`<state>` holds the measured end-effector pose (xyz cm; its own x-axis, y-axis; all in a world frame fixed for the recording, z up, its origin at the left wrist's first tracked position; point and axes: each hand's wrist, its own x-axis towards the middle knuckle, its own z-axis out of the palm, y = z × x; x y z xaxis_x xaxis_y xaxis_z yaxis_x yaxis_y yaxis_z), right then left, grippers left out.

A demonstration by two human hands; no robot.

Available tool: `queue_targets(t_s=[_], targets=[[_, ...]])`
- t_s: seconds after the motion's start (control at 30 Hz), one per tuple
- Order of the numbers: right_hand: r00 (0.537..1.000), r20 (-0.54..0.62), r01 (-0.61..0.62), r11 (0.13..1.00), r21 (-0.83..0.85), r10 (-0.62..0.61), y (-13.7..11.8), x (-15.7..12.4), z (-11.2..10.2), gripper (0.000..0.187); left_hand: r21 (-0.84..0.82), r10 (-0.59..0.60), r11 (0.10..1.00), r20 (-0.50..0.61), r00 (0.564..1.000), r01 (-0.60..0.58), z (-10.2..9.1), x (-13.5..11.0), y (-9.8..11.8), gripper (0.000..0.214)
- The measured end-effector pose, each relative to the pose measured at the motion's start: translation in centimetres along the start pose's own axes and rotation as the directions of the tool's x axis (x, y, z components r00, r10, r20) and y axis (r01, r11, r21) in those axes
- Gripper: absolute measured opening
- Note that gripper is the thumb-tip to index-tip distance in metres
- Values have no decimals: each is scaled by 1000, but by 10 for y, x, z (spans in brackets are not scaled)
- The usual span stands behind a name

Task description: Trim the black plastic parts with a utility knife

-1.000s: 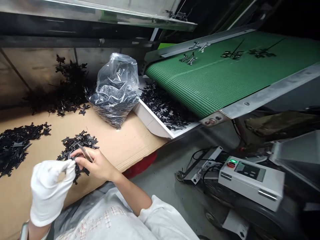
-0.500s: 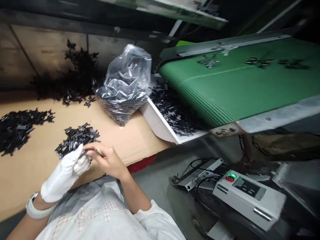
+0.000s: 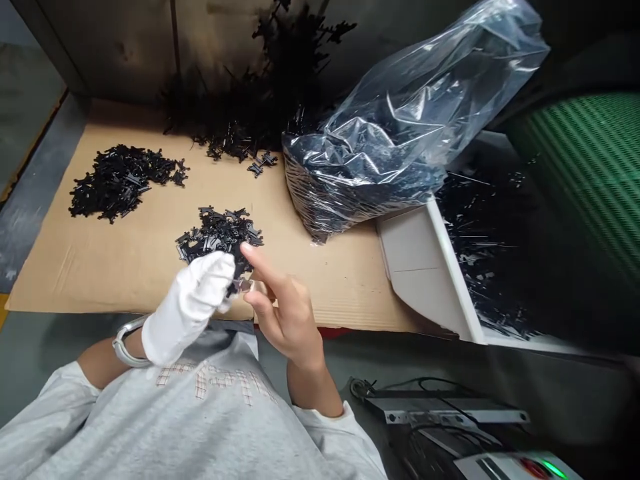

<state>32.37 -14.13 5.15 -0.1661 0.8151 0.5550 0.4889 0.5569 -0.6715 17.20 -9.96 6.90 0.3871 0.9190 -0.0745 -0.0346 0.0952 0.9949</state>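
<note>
Small black moulded part (image 3: 242,285) sits at the tips of the white-gloved left hand (image 3: 187,307), just left of the right thumb (image 3: 257,303). It is too small for its long axis to be read, and the left grip is slightly nearer to it.

Far to the left of both grips, a black pile of parts (image 3: 120,181) lies on a cardboard sheet (image 3: 75,280). A white wristband (image 3: 127,341) circles the left wrist. The left grip's fingers are bunched, though whether they pinch the part I cannot tell.

Directly beyond both grips lies a central pile of parts (image 3: 220,233), almost touching the glove. The bare right hand (image 3: 287,320) holds its thumb and index finger (image 3: 260,263) well apart.

Right of the grips stand a clear plastic bag (image 3: 400,113) of black parts, a white tray (image 3: 453,267), and a green conveyor belt (image 3: 590,173).
</note>
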Motion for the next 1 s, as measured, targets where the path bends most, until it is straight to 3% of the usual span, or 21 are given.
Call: queue_targets(t_s=[0.13,0.27,0.37,0.47,0.53,0.6,0.7,0.8,0.9,0.93,1.0], targets=[[999,36,27,999,16,-28,-4,2,-3,61,-132,-23,991,71,997,32,0,-4,3,45],[999,7,-38,999,30,38,-7,-2,-3,51,-171,-36,984,37,999,42,-2,-10,-2,44],[978,-84,-179,972,153,193,-9,-5,3,43,-81,79,993,-62,995,-84,-1,-11,-7,44],[917,-182,-277,893,354,356,-12,-4,16,36,146,276,956,-178,944,-252,3,-7,-13,44],[887,-240,-267,864,426,393,-13,1,23,22,240,342,926,-201,918,-293,3,-5,-17,42],[885,-285,-219,869,445,369,-12,5,24,13,239,352,921,-163,922,-309,1,-2,-20,40],[914,-302,-149,916,374,272,-6,10,15,8,151,274,953,-56,960,-263,-11,1,-21,53],[976,-200,-58,985,160,90,-1,10,0,14,48,32,998,67,997,-35,-24,3,-19,78],[998,-44,32,997,-77,-35,-2,9,-10,25,47,-182,983,296,938,176,-31,5,-14,65],[999,-21,38,989,-140,-41,-3,9,-11,27,59,-183,983,332,925,173,-30,4,-12,57],[999,-4,33,978,-207,-34,-4,7,-12,24,63,-114,993,315,942,99,-27,3,-7,46]])
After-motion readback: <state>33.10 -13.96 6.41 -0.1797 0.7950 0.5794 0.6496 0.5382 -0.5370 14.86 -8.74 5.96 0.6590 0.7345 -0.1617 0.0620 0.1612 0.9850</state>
